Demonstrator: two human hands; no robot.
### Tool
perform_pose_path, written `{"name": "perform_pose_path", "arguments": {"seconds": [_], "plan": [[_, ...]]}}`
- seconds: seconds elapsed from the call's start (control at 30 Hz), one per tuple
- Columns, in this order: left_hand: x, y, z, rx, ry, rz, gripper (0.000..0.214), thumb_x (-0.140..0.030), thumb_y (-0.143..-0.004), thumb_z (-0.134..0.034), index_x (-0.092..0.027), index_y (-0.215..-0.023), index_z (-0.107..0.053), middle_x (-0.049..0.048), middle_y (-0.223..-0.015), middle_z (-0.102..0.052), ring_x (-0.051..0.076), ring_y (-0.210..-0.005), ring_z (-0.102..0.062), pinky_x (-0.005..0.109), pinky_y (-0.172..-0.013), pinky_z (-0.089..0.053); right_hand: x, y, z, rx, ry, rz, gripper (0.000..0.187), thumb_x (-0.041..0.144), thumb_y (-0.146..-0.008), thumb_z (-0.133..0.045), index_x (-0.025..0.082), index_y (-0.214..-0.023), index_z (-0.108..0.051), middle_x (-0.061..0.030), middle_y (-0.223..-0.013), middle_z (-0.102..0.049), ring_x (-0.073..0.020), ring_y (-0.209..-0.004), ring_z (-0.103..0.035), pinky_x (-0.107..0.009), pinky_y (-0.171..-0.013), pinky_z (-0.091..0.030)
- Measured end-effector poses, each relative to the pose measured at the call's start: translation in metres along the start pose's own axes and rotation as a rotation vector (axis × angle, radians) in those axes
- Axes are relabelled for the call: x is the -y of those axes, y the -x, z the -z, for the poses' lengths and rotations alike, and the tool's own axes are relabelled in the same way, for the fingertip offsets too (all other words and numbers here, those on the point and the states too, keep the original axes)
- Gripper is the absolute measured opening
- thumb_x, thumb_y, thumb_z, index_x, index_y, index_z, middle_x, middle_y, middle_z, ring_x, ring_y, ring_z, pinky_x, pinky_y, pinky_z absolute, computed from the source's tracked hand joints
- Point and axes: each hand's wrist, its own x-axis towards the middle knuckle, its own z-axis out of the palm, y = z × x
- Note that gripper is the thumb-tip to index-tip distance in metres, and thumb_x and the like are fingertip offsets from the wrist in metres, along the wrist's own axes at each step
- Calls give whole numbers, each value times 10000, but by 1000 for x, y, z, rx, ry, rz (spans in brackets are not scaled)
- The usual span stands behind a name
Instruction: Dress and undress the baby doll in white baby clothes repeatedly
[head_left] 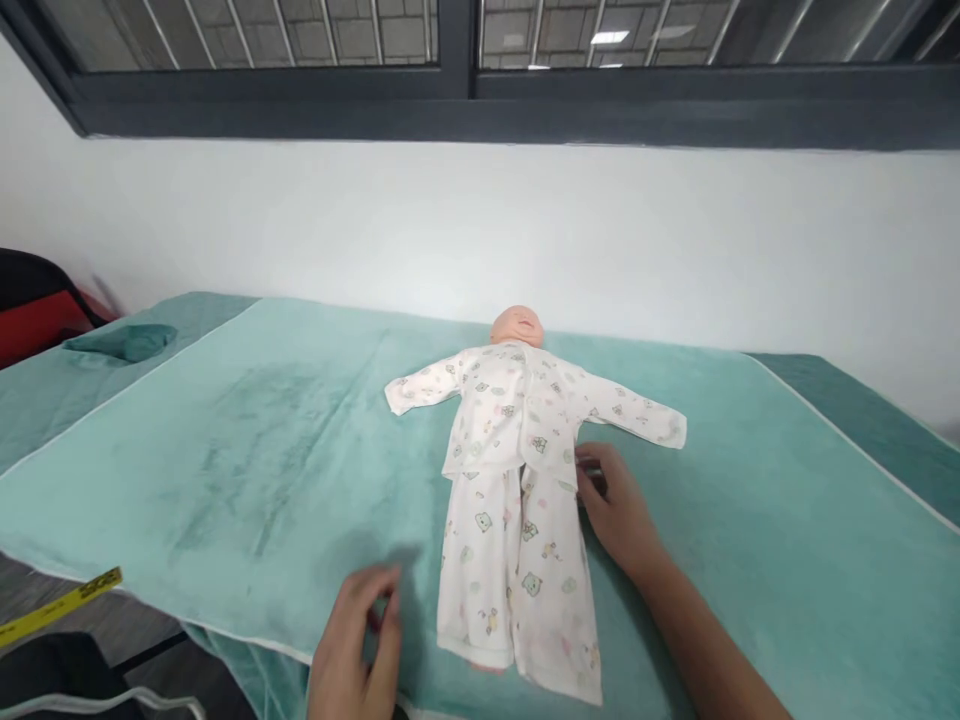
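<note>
- Doll (pixel 517 326): on its back on the green blanket (pixel 262 480), head close to the far edge, legs toward the near edge.
- Clothing: printed white top (pixel 502 410), sleeves (pixel 634 410) spread wide; matching trousers (pixel 540 570) below.
- Right hand (pixel 611 500): at the right side of the trousers' waist, fingers curled; cannot tell whether cloth is pinched.
- Left hand (pixel 356 630): by the near edge, fingers bent, apart from the trousers; cannot tell whether thumb and fingertip meet.
</note>
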Motion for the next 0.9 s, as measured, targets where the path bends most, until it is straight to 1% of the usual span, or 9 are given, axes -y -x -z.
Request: {"name": "perform_pose_path", "arguments": {"seconds": [0.1,0.17,0.27,0.37,0.4,0.47,0.57,0.67,0.9], "plan": [[-27,-40,-17,-58,59,-136,428,-319,-935,-429,-226,-1345,-513,119,-1401,-533,270,-1249,-554,436,-984,-526,2,28,2,120,130,22,150,309,-942,-430,223,-954,-552,-75,-1024,-618,-218,-902,-603,-373,-787,-495],[-39,-62,-27,25,69,-249,498,-217,-917,-404,-209,-1412,-452,110,-1499,-445,255,-1394,-418,458,-1116,-416,0,38,9,179,118,57,159,319,-942,-441,227,-979,-565,-77,-1068,-624,-217,-940,-605,-371,-822,-495],[-43,-85,-33,203,94,-309,490,-110,-871,-368,-211,-1322,-531,89,-1295,-624,208,-1244,-565,410,-1062,-465,-17,38,25,193,46,40,215,352,-954,-424,243,-1057,-579,-70,-1125,-632,-209,-991,-610,-364,-886,-501],[-32,-111,-30,189,55,-288,397,-100,-871,-347,-200,-1151,-609,55,-977,-700,186,-943,-669,358,-882,-546,-51,20,46,-63,190,25,305,382,-913,-466,208,-1139,-573,-122,-1242,-595,-258,-1140,-566,-425,-1005,-451],[-28,-122,-27,131,-9,-306,373,-112,-878,-361,-193,-1141,-613,68,-1010,-692,199,-973,-659,370,-897,-537,-63,12,52,-176,284,16,373,400,-887,-494,175,-1176,-565,-159,-1286,-568,-293,-1218,-518,-462,-1060,-401],[-20,-148,-24,0,-205,-363,419,-144,-880,-426,-179,-1277,-555,126,-1299,-593,263,-1224,-551,438,-1028,-457,-85,-6,63,-349,423,-82,530,452,-853,-525,99,-1248,-536,-230,-1325,-530,-351,-1287,-455,-502,-1079,-364],[-13,-189,-23,-121,-466,-270,558,-286,-905,-513,-162,-1440,-414,196,-1479,-416,350,-1350,-418,512,-1054,-398,-104,-30,71,-373,539,-271,626,508,-873,-486,42,-1290,-519,-261,-1243,-579,-369,-1204,-516,-503,-1005,-412],[-12,-222,-26,-133,-607,-141,566,-357,-915,-513,-196,-1450,-422,188,-1389,-498,367,-1267,-474,530,-1007,-400,-110,-49,74,-320,593,-335,578,485,-883,-468,55,-1259,-557,-231,-1154,-632,-347,-1093,-578,-467,-935,-445],[-7,-265,-21,-182,-660,-32,498,-149,-907,-393,-225,-1378,-537,164,-1187,-590,327,-1145,-531,439,-907,-429,-126,-77,82,-391,497,-315,432,356,-865,-470,141,-1216,-599,-134,-1055,-674,-267,-917,-618,-374,-818,-470]]}}
